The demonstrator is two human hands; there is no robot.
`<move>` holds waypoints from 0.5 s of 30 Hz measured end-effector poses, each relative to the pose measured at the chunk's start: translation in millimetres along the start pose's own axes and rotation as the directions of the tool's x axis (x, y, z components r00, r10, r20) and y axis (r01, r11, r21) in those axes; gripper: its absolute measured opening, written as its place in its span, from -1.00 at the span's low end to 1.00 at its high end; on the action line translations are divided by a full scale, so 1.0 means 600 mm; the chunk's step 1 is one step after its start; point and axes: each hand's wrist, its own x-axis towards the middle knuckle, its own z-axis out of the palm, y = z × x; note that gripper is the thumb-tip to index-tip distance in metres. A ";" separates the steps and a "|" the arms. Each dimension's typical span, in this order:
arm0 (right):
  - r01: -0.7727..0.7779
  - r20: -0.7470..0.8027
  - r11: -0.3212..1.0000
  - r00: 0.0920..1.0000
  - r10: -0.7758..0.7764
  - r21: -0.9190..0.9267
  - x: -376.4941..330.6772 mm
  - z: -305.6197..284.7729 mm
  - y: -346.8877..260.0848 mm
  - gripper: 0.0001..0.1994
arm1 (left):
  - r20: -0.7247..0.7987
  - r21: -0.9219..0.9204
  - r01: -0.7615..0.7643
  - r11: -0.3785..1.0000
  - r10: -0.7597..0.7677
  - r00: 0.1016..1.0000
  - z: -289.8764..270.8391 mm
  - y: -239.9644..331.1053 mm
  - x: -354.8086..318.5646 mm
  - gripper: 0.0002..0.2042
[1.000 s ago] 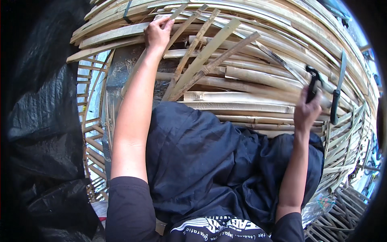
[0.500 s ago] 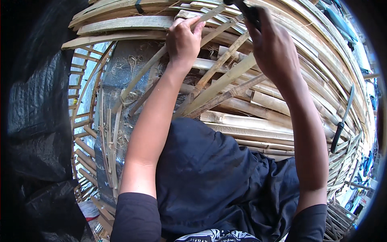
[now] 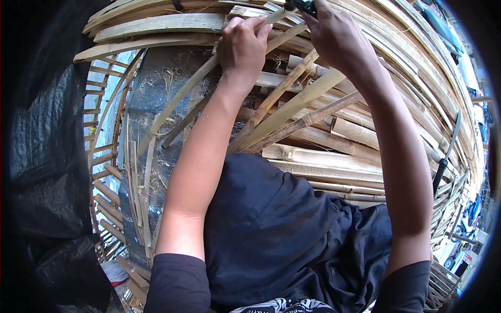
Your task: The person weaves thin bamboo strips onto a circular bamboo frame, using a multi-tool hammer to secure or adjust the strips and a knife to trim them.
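My left hand [image 3: 242, 52] is closed round a long pale bamboo strip [image 3: 182, 97]. This strip slants from the lower left up to the top edge, passing under my fingers. At the top, my right hand [image 3: 342, 40] grips a black tool [image 3: 302, 7], which touches or nearly touches the strip's far end. The frame's edge and my fingers hide part of the tool, so its exact kind does not show. Below my hands, a wide bamboo slat [image 3: 292, 107] and a brownish bamboo stick [image 3: 308, 119] fan out from near my knee.
Split bamboo lengths [image 3: 323, 154] are stacked across the middle and right. A knife with a black handle [image 3: 441, 171] lies at the right. Curled shavings litter the dark sheet [image 3: 151, 99] at left, beside a slatted bamboo frame [image 3: 107, 190]. Black plastic [image 3: 49, 156] hangs far left.
My right hand and the black tool have moved left and slightly up, closer to my left hand. My left hand has shifted slightly right, still holding the strip.
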 end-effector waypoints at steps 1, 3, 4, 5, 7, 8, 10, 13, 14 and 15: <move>-0.063 -0.016 0.998 0.998 0.063 -0.021 0.000 0.000 -0.004 -0.73 | -0.003 0.001 -0.003 1.000 0.003 1.000 0.000 0.003 -0.002 -0.77; 0.028 -0.109 0.996 0.994 -0.018 0.090 -0.002 -0.002 0.005 -0.73 | -0.001 0.013 -0.003 1.000 0.003 1.000 0.002 0.009 -0.005 -0.76; 0.075 -0.157 0.987 0.986 -0.052 0.143 -0.005 -0.001 0.009 -0.73 | 0.005 0.025 -0.001 1.000 0.001 1.000 0.003 0.011 -0.006 -0.76; 0.087 -0.196 0.984 0.979 -0.055 0.156 0.000 0.002 0.009 -0.74 | 0.012 0.035 0.001 0.999 -0.001 1.000 0.003 0.014 -0.008 -0.76; -0.038 -0.005 0.999 0.999 0.038 0.009 0.011 0.003 0.006 -0.73 | -0.019 0.065 -0.040 0.997 0.041 0.999 -0.001 0.014 -0.012 -0.77; -0.090 0.084 0.993 0.992 0.096 -0.074 0.013 0.000 0.005 -0.73 | -0.033 0.079 -0.060 0.995 0.063 0.997 -0.004 0.013 -0.012 -0.77; -0.109 0.083 0.989 0.991 0.101 0.099 -0.012 -0.025 -0.009 -0.74 | 0.015 0.163 -0.092 0.982 0.091 0.996 -0.009 0.010 -0.009 -0.77; -0.091 -0.054 0.960 0.992 0.110 0.266 -0.047 -0.032 0.011 -0.77 | 0.121 0.213 -0.087 0.973 0.062 0.991 -0.016 0.022 -0.004 -0.77; 0.092 -0.240 0.992 0.968 -0.069 0.088 -0.062 -0.027 0.045 -0.70 | 0.140 0.228 -0.086 0.970 0.055 0.989 -0.018 0.025 -0.005 -0.77; 0.078 -0.214 0.990 0.975 -0.053 0.113 -0.089 -0.042 0.058 -0.67 | 0.159 0.245 -0.084 0.966 0.046 0.986 -0.022 0.027 -0.006 -0.78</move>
